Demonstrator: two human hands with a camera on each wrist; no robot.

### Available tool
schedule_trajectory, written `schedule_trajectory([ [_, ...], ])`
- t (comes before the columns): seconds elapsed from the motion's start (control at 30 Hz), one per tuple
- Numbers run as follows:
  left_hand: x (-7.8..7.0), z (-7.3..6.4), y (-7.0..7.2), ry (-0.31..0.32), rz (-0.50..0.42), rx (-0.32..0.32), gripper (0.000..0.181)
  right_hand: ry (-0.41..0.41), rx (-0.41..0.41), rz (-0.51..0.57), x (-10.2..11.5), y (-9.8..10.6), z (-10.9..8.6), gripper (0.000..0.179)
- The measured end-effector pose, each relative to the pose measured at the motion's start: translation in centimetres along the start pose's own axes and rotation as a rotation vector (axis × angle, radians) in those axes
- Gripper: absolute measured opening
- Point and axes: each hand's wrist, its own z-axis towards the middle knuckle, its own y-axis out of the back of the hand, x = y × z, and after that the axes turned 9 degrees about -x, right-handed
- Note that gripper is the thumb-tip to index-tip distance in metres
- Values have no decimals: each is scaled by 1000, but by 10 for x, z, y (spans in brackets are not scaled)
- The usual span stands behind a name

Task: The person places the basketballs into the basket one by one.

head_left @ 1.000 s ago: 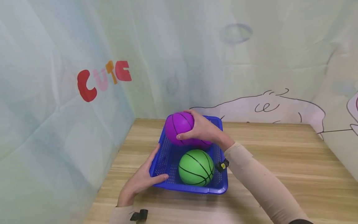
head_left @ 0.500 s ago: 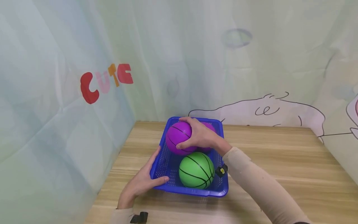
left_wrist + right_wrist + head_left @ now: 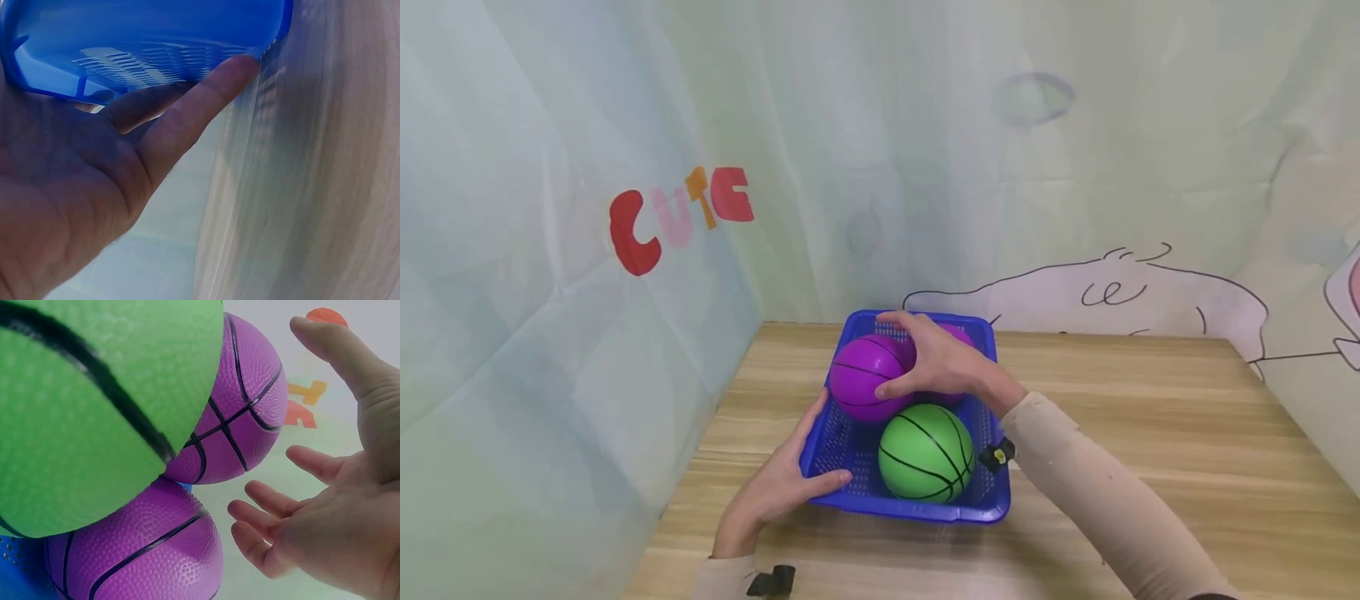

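A blue plastic basket (image 3: 917,510) with perforated walls stands on the table and holds a green ball (image 3: 927,454) with black basketball lines. Behind it in the basket lie a purple ball (image 3: 867,379) on the left and another purple ball (image 3: 957,335) on the right, partly covered by my right hand. My left hand (image 3: 778,471) holds the basket's near left corner, its thumb over the rim. In the left wrist view its fingers (image 3: 187,119) lie along the outer wall. My right hand (image 3: 940,358) is spread over the purple balls; the right wrist view shows a gap between its fingers and them.
The wooden table (image 3: 1150,433) extends right of the basket. A pale printed curtain (image 3: 865,167) hangs behind and at the left, with coloured letters on it. Both sleeves carry small black mounts.
My right hand has lowered the left purple ball into the basket and let go of it. The ball has shifted left, away from the palm. My left hand has stayed at the corner.
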Motion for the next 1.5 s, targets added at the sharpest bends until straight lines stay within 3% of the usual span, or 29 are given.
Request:
schedule_trajectory([
  [0.77,-3,0,0,22,40,-14,122,17,13,-4,-2,3,-5,110],
  [1.13,-1,2,0,-10,15,-10,121,42,7,11,-2,8,-6,109],
  [1.5,1,2,-1,-30,5,-17,121,25,-85,35,-8,19,-18,99],
])
